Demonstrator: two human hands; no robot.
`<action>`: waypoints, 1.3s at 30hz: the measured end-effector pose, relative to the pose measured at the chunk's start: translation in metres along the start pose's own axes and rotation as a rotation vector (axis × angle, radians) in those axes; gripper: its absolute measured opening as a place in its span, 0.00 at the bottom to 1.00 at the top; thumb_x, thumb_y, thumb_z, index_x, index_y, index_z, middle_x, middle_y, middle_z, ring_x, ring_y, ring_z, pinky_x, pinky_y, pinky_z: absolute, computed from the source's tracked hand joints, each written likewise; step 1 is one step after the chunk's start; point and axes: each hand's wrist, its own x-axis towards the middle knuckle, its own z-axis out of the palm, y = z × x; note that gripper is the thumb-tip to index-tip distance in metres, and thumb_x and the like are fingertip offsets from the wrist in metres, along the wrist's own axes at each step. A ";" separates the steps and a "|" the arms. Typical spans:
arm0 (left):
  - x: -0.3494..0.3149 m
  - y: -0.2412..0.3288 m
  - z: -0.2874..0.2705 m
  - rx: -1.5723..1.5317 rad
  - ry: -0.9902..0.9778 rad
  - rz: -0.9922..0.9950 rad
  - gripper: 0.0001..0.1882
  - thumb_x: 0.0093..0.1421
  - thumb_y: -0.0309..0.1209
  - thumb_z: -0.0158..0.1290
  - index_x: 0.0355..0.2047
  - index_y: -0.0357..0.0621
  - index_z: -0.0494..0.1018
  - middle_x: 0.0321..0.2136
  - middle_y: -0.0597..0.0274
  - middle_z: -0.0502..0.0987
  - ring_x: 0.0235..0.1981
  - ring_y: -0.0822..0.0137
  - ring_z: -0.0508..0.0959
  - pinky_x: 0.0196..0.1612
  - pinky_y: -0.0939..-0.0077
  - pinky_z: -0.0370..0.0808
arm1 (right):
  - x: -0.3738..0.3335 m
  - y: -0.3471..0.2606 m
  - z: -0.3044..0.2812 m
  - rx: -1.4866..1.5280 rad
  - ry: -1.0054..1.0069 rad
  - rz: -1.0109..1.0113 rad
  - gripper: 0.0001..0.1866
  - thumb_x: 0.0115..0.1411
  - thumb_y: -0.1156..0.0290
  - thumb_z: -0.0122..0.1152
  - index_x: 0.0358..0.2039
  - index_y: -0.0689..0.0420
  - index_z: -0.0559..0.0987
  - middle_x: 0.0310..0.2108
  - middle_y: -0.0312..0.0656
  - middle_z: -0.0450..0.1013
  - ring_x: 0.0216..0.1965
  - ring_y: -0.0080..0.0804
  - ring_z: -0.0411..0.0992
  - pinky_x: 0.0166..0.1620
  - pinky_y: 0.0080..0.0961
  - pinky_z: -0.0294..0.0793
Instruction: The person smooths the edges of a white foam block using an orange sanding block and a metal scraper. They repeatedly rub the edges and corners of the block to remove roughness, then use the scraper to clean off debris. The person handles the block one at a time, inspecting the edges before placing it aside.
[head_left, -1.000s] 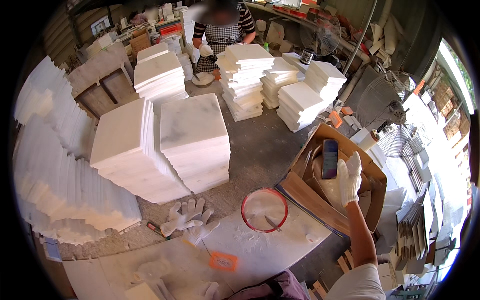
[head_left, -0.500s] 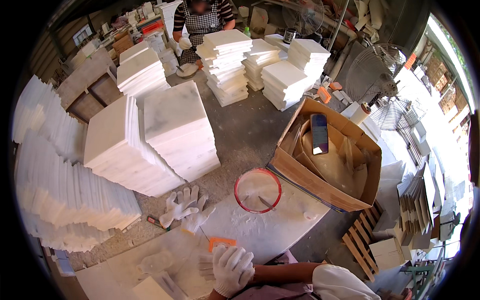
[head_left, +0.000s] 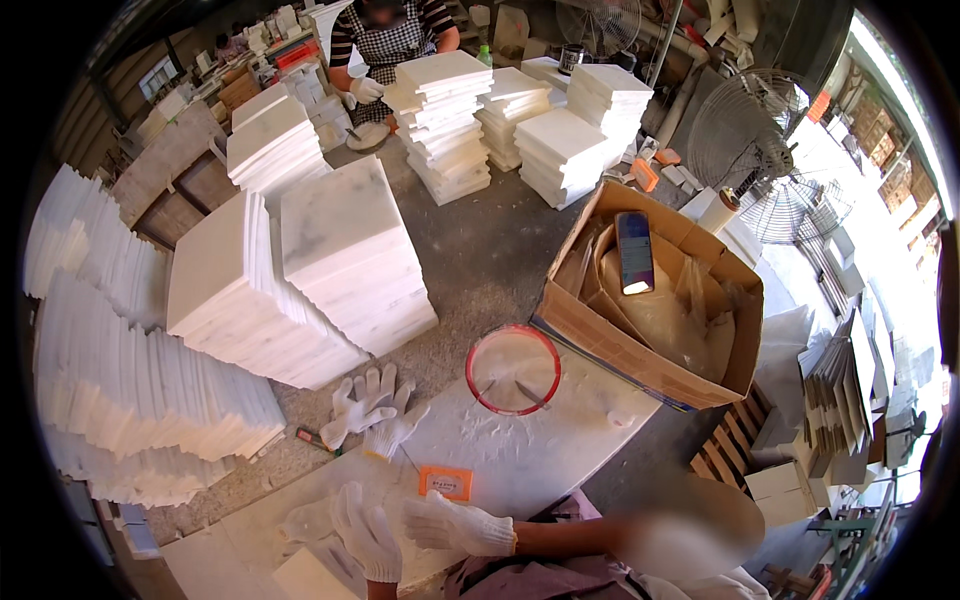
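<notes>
Both my hands wear white knit gloves and are apart above the near part of the pale work slab (head_left: pixel 590 400). My left hand (head_left: pixel 366 535) is open, its fingers stretched up and away from me, with nothing in it. Beside it on the right, my right hand (head_left: pixel 458 526) is open too, its fingers stretched out toward the left. Just beyond the right hand lies an orange packet (head_left: pixel 445 483). Spare white gloves (head_left: pixel 362 405) rest farther off. A red-rimmed basin (head_left: pixel 469 366) holds whitish paste and a spatula (head_left: pixel 532 396).
Stacked white stone tiles (head_left: pixel 340 230) stand at the left, with more stacks (head_left: pixel 440 120) farther back. At right, a cardboard box (head_left: pixel 610 345) carries a phone (head_left: pixel 635 252). A co-worker in a checked apron (head_left: pixel 385 45) sits beyond. Wire fans (head_left: pixel 745 125) stand at the far right.
My hands were clasped together; now they are apart with fingers stretched out. The orange packet shows more fully. The co-worker's gloved hand has shifted. The view has tilted slightly.
</notes>
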 end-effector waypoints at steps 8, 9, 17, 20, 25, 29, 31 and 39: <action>0.003 0.090 0.033 -0.438 -0.127 0.536 0.24 0.65 0.43 0.42 0.48 0.32 0.69 0.43 0.41 0.72 0.46 0.40 0.71 0.51 0.54 0.66 | 0.015 0.027 -0.100 1.163 -0.801 0.203 0.17 0.71 0.53 0.41 0.47 0.52 0.71 0.36 0.30 0.66 0.45 0.22 0.65 0.52 0.32 0.66; 0.003 0.082 0.034 -0.389 -0.224 0.423 0.25 0.66 0.44 0.41 0.49 0.33 0.69 0.44 0.42 0.72 0.47 0.41 0.71 0.52 0.55 0.66 | 0.008 0.023 -0.090 1.075 -0.653 0.157 0.19 0.71 0.52 0.40 0.50 0.52 0.70 0.39 0.31 0.67 0.48 0.23 0.65 0.55 0.32 0.64; -0.016 0.047 0.039 -0.863 -0.105 -0.614 0.24 0.69 0.44 0.42 0.55 0.37 0.66 0.44 0.55 0.75 0.49 0.60 0.73 0.54 0.64 0.69 | -0.050 -0.029 0.044 -0.315 0.122 0.061 0.31 0.73 0.51 0.27 0.69 0.58 0.54 0.69 0.40 0.53 0.69 0.33 0.51 0.69 0.34 0.50; -0.003 0.092 0.019 -1.333 -0.569 -0.804 0.20 0.68 0.41 0.47 0.51 0.38 0.69 0.41 0.62 0.76 0.44 0.68 0.75 0.48 0.71 0.72 | -0.053 -0.037 0.021 -0.356 0.177 0.011 0.31 0.72 0.49 0.32 0.67 0.58 0.56 0.67 0.40 0.55 0.66 0.34 0.57 0.68 0.33 0.54; -0.029 0.103 0.099 -0.839 -0.214 -0.628 0.15 0.68 0.39 0.47 0.40 0.38 0.72 0.34 0.65 0.74 0.36 0.72 0.73 0.42 0.77 0.71 | -0.077 -0.056 0.020 -0.333 0.354 -0.028 0.28 0.71 0.52 0.42 0.64 0.58 0.61 0.61 0.37 0.62 0.62 0.29 0.61 0.65 0.28 0.60; -0.027 0.104 0.119 -0.769 -0.140 -0.607 0.15 0.69 0.38 0.45 0.34 0.38 0.71 0.30 0.67 0.72 0.34 0.74 0.72 0.40 0.77 0.70 | -0.076 -0.059 0.015 -0.430 0.353 -0.083 0.28 0.70 0.53 0.45 0.63 0.56 0.62 0.60 0.35 0.62 0.61 0.25 0.62 0.63 0.27 0.62; -0.022 0.110 0.121 -0.630 -0.146 -0.573 0.15 0.69 0.37 0.44 0.32 0.38 0.69 0.27 0.67 0.70 0.32 0.74 0.70 0.38 0.76 0.70 | -0.080 -0.068 0.019 -0.455 0.350 -0.038 0.27 0.71 0.55 0.45 0.64 0.56 0.61 0.61 0.34 0.62 0.61 0.25 0.61 0.63 0.25 0.61; -0.044 -0.021 0.140 -0.396 0.173 -0.563 0.14 0.68 0.34 0.44 0.30 0.36 0.70 0.21 0.60 0.71 0.25 0.70 0.71 0.30 0.71 0.70 | -0.091 -0.065 0.002 -0.718 -0.008 -0.120 0.20 0.67 0.66 0.53 0.57 0.58 0.72 0.47 0.32 0.72 0.50 0.19 0.67 0.55 0.17 0.66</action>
